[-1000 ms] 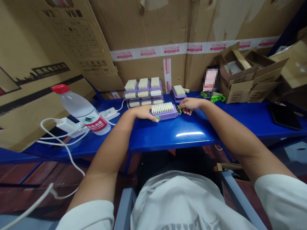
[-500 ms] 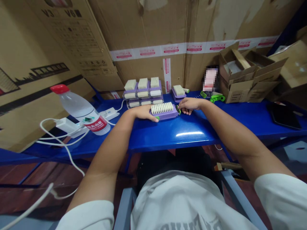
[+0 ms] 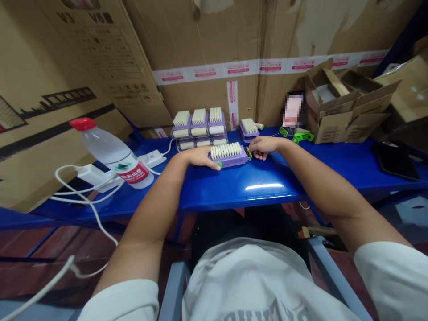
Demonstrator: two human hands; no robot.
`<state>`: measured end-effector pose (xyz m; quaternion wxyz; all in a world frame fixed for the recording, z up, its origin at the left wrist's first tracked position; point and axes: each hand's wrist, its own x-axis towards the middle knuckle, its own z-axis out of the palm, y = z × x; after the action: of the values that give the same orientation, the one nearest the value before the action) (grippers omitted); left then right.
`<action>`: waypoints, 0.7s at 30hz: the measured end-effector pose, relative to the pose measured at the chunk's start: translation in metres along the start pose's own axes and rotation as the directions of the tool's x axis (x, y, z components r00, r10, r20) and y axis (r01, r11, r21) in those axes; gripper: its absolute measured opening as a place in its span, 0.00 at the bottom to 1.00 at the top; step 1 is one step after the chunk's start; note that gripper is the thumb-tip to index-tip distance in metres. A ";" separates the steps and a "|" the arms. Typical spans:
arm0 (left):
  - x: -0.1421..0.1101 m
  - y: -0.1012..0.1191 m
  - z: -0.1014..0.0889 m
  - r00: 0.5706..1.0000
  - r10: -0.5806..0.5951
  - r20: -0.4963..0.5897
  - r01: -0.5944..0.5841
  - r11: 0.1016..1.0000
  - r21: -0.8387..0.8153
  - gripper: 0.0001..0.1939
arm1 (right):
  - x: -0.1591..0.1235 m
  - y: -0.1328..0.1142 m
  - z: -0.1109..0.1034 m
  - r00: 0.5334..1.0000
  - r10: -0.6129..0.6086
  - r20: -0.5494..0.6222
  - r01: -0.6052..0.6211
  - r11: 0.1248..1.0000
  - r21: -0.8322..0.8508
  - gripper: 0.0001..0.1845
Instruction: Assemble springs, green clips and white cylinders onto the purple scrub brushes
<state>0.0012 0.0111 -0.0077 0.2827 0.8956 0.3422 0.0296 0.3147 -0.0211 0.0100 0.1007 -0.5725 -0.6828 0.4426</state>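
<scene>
A purple brush block [image 3: 230, 155] with rows of cream bristles lies near the middle of the blue table, bristles facing up. My left hand [image 3: 201, 157] is closed round its left end, the thumb along the front by a green tip. At the block's right end is a small green-and-dark end piece [image 3: 248, 154]. My right hand [image 3: 264, 146] pinches at that piece with fingers curled; the exact contact is partly hidden. Just behind stand several similar purple brush blocks [image 3: 199, 117] with cream rollers, stacked in two levels. Another small purple brush block [image 3: 249, 126] sits behind my right hand.
Loose green parts [image 3: 302, 136] lie right of my right hand, before a propped phone [image 3: 293, 110] and open cardboard boxes [image 3: 336, 127]. A dark flat device [image 3: 394, 160] lies far right. A tilted water bottle [image 3: 115, 154] and white cables [image 3: 96, 200] occupy the left.
</scene>
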 end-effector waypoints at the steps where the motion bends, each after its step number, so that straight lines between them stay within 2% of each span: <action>1: 0.000 0.000 0.000 1.000 -0.006 -0.002 0.006 1.000 0.001 0.54 | 0.000 0.000 0.000 1.000 0.002 -0.001 -0.002 1.000 0.000 0.19; 21: -0.001 0.001 -0.001 0.999 -0.032 -0.004 0.032 0.999 0.018 0.54 | 0.003 0.002 -0.001 1.000 -0.007 0.016 0.007 1.000 -0.014 0.17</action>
<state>0.0011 0.0105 -0.0062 0.2745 0.8924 0.3574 0.0238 0.3156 -0.0179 0.0077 0.0925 -0.5673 -0.6887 0.4419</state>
